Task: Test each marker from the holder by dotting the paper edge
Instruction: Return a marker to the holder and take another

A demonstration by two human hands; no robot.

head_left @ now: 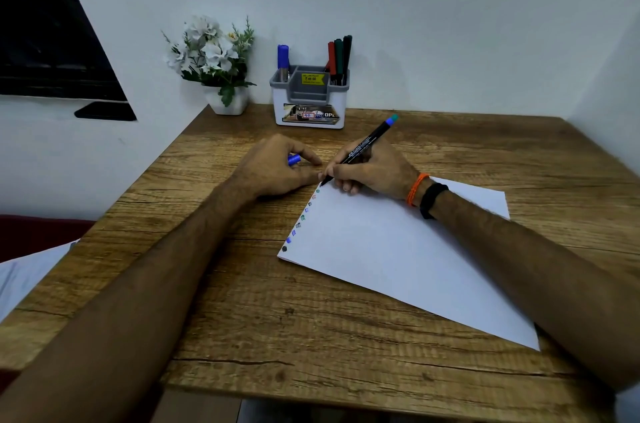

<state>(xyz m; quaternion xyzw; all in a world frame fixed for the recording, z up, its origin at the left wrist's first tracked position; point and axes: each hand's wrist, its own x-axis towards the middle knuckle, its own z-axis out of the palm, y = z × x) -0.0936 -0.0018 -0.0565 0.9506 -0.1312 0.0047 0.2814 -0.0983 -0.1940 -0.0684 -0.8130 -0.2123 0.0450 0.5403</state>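
Wooden table [242,284] is seen under both arms. A blue cap [293,159] is pinched by the left hand [277,168] beside the paper [398,249]. A black marker [363,145] is gripped by the right hand [374,169], tip touching the paper's dotted edge. Farther back, more markers are kept in the holder [310,100].

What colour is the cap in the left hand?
Blue; the cap shows between the left hand's fingers in the head view.

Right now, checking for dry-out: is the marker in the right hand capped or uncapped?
Uncapped: the marker has its bare tip on the paper edge, and the left hand holds a blue cap.
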